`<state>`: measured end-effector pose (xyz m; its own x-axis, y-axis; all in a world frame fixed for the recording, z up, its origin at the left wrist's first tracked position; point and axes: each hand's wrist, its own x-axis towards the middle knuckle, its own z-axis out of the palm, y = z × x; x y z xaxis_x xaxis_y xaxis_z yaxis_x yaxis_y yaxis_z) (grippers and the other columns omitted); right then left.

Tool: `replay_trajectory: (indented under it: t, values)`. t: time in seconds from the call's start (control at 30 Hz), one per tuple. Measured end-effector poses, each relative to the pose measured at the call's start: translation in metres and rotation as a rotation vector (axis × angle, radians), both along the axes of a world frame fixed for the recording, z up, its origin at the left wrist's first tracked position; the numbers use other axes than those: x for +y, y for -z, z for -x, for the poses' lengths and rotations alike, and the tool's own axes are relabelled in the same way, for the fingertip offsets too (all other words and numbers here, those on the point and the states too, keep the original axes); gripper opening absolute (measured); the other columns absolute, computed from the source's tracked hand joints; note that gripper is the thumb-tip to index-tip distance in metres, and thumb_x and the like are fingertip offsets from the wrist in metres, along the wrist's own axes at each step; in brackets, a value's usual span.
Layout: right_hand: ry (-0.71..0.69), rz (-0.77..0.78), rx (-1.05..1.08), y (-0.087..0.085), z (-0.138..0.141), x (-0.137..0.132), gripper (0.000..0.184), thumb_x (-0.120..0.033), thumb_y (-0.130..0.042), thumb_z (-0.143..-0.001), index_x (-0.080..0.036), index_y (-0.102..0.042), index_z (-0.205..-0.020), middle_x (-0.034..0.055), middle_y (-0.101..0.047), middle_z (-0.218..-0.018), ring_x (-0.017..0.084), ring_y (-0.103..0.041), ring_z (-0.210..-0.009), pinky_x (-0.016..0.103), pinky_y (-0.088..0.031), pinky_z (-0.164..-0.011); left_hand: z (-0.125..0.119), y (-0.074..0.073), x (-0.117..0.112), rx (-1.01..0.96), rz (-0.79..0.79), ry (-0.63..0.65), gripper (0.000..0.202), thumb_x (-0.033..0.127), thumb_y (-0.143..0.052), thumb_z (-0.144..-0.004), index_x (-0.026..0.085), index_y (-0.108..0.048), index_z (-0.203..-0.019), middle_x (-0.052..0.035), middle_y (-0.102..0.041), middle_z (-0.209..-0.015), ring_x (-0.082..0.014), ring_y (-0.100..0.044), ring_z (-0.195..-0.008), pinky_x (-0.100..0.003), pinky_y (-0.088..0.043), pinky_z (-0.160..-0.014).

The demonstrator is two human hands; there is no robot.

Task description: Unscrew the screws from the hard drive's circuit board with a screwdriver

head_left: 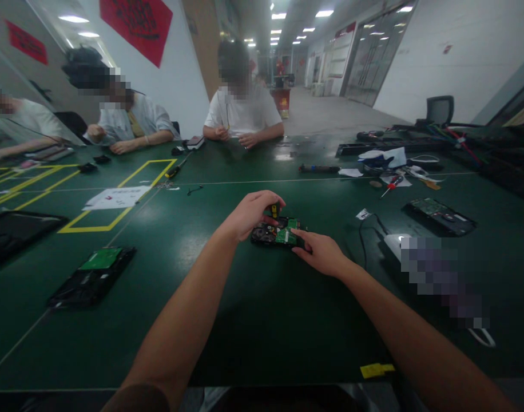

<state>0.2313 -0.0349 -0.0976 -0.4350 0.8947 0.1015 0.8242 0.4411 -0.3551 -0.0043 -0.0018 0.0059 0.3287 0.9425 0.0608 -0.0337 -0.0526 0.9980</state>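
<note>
As the forearms [193, 303] converge, the hands [252, 213] bracket the opened device [284, 234].

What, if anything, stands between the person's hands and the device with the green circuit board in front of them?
Nothing visible blocks the device: the right hand touches its right end, and the left hand holds a yellow-and-black tool over it.

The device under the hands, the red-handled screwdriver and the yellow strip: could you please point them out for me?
Device [283, 234]: head view, on its green circuit board.
Red-handled screwdriver [395, 181]: head view, on its handle.
Yellow strip [373, 371]: head view, on its middle.
</note>
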Motion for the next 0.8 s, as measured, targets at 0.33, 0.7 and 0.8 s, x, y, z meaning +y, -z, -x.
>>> replay_trajectory:
  t: [0.33, 0.7, 0.8]
  values:
    - [0.002, 0.004, 0.009, 0.0016, -0.0004, 0.0008, 0.052, -0.043, -0.060, -0.100, -0.027, -0.052, -0.149, 0.0014, -0.067, -0.088, 0.016, -0.056, -0.071, 0.028, -0.030, -0.061, 0.0042, 0.0021, 0.0022, -0.142, 0.102, 0.028, 0.016, 0.028, -0.057, -0.089, 0.016, -0.067, -0.095, -0.0116, -0.070, -0.093, -0.0231, -0.068, -0.092, -0.034, -0.059, -0.070]
    - [-0.009, 0.003, 0.017, 0.0013, -0.0011, 0.0011, 0.054, -0.043, -0.060, -0.100, -0.027, -0.051, -0.150, 0.0014, -0.067, -0.089, 0.016, -0.057, -0.071, 0.028, -0.030, -0.061, 0.0012, 0.0028, 0.0005, -0.122, 0.053, 0.065, 0.016, 0.032, -0.064, -0.088, 0.017, -0.068, -0.090, -0.0081, -0.065, -0.093, -0.0196, -0.063, -0.093, -0.028, -0.055, -0.068]
    - [-0.013, 0.002, 0.020, 0.0017, -0.0010, 0.0014, 0.053, -0.043, -0.060, -0.100, -0.026, -0.051, -0.149, 0.0016, -0.068, -0.089, 0.016, -0.057, -0.071, 0.028, -0.031, -0.061, 0.0019, 0.0020, 0.0001, -0.069, 0.005, 0.044, 0.017, 0.032, -0.064, -0.087, 0.017, -0.072, -0.090, -0.0085, -0.066, -0.103, -0.0187, -0.059, -0.096, -0.025, -0.052, -0.066]
